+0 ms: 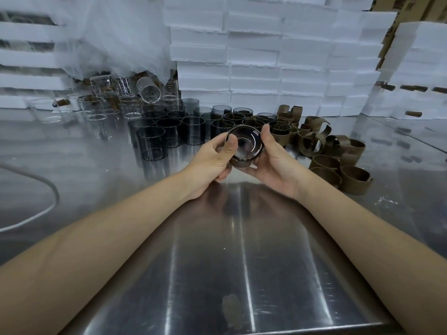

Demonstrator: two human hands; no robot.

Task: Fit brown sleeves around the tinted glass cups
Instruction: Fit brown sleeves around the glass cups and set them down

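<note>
I hold one tinted glass cup (244,144) above the steel desk (242,250), its open mouth tipped toward me, with a brown sleeve (240,163) wrapped around its wall. My left hand (212,160) grips the cup's left side, thumb curled over the rim; my right hand (273,163) cradles the right side, fingers curled beneath and thumb up along the edge. Bare tinted cups (169,132) stand behind to the left, loose sleeves (338,163) heaped to the right, before stacked white boxes (254,56).
</note>
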